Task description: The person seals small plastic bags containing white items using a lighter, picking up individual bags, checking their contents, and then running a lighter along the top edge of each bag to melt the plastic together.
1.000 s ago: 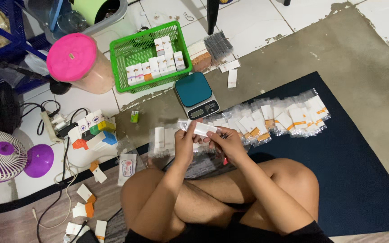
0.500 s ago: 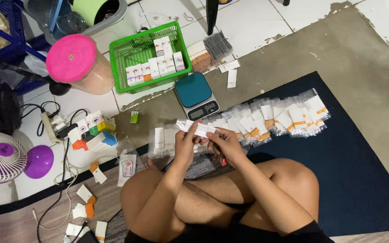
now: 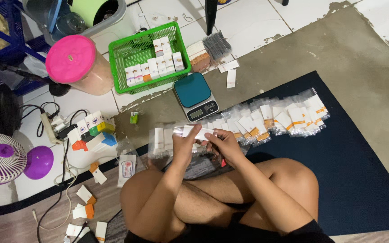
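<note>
I sit cross-legged on a dark blue mat (image 3: 352,180). My left hand (image 3: 186,145) and my right hand (image 3: 223,143) together hold a small white packet (image 3: 197,132) in a clear sleeve, just in front of my knees. A row of similar clear-wrapped white and orange packets (image 3: 271,119) fans out along the mat's far edge to the right. Two or three more packets (image 3: 162,138) lie to the left of my left hand. A small digital scale (image 3: 196,96) with a teal platform stands just beyond my hands.
A green basket (image 3: 127,54) with several small white boxes sits at the back. A pink-lidded jar (image 3: 75,63), a purple fan (image 3: 3,158), a power strip with cables (image 3: 52,126), coloured small boxes (image 3: 93,132) and scattered card pieces (image 3: 84,202) lie left.
My hands and the packet have shifted slightly left and nearer to me; the fingers of my right hand have worked along the packet's end. All else is still.
</note>
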